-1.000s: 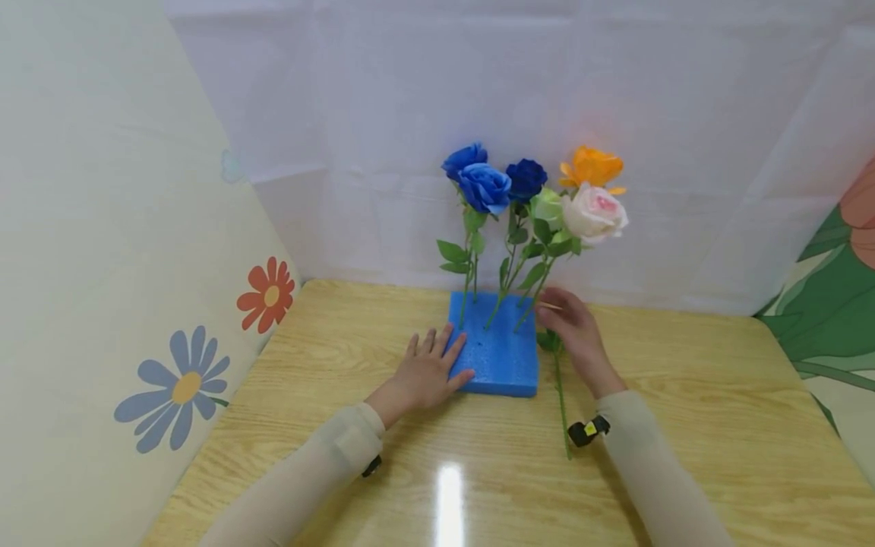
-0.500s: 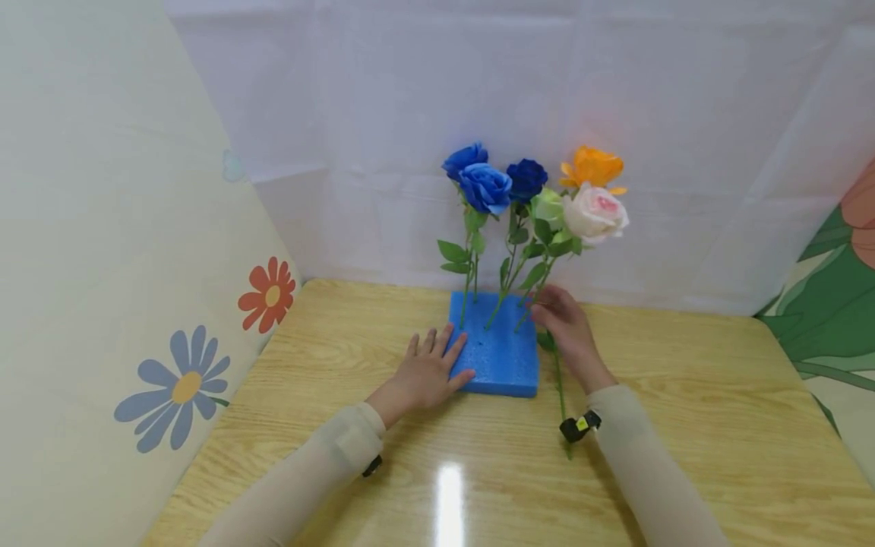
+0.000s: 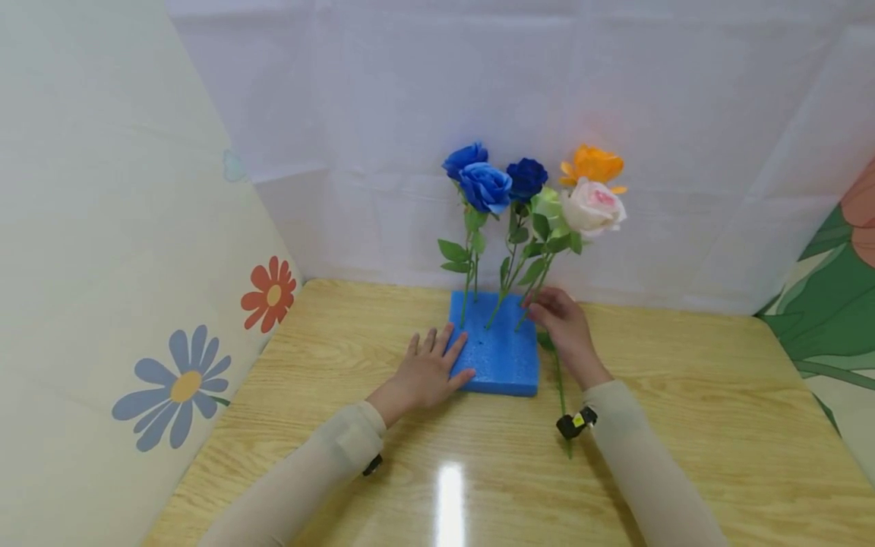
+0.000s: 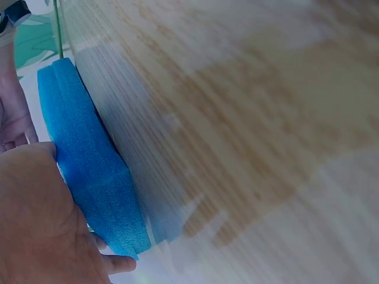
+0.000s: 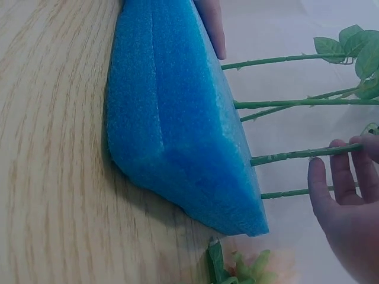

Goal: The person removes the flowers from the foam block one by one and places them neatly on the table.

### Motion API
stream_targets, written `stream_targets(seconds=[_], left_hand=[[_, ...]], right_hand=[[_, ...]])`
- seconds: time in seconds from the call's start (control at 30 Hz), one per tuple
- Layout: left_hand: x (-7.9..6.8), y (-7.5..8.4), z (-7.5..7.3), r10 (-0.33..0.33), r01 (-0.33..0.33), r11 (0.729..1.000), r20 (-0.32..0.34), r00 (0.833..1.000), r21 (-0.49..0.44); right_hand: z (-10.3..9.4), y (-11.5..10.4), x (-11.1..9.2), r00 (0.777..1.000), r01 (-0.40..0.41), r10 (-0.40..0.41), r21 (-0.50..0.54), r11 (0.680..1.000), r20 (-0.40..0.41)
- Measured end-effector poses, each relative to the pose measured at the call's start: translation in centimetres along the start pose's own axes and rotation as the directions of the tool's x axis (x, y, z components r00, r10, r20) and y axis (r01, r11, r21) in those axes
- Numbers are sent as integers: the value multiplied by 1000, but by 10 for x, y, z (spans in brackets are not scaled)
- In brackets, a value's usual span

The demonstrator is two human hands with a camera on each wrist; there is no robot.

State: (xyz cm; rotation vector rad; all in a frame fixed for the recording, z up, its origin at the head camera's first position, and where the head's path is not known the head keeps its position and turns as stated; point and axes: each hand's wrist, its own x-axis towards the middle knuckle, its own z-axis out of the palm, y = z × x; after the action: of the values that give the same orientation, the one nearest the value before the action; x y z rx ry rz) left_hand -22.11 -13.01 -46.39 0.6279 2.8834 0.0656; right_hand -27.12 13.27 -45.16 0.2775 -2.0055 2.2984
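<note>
A blue foam block point(image 3: 495, 361) lies on the table with several artificial roses upright in it. My left hand point(image 3: 424, 376) rests on its left edge, fingers spread and straight. At the back right corner my right hand point(image 3: 563, 323) pinches the stem point(image 5: 296, 154) of the white-pink rose point(image 3: 593, 207) between thumb and fingers, just above the foam. Behind that stem, another stem point(image 5: 287, 193) passes close to the fingers. Beside them stand an orange rose point(image 3: 592, 165), a pale green rose point(image 3: 547, 207), a dark blue rose point(image 3: 526, 179) and two brighter blue roses point(image 3: 485, 188).
Right of the block a loose flower stem point(image 3: 560, 380) with leaves lies on the wooden table point(image 3: 683, 380), its upper end hidden by my right hand. A white cloth point(image 3: 383, 152) hangs behind the table. A flower-patterned panel point(image 3: 102, 228) stands at the left.
My right hand has moved left to the white-pink rose's stem and now pinches it. That rose has shifted slightly up and left. My left hand has stayed put.
</note>
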Motion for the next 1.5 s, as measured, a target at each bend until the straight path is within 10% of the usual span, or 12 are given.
stream_targets(seconds=[0.67,1.5], left_hand=[[1,1,1,1,-1,1000,-7,1000,3],[4,-2,3,-2,2,1000,11,1000,-20]], right_hand=[[-7,-17,-1,986,119,-114,34,992,-121],[-66,-28,-49,981,186,-188,-33,982,-51]])
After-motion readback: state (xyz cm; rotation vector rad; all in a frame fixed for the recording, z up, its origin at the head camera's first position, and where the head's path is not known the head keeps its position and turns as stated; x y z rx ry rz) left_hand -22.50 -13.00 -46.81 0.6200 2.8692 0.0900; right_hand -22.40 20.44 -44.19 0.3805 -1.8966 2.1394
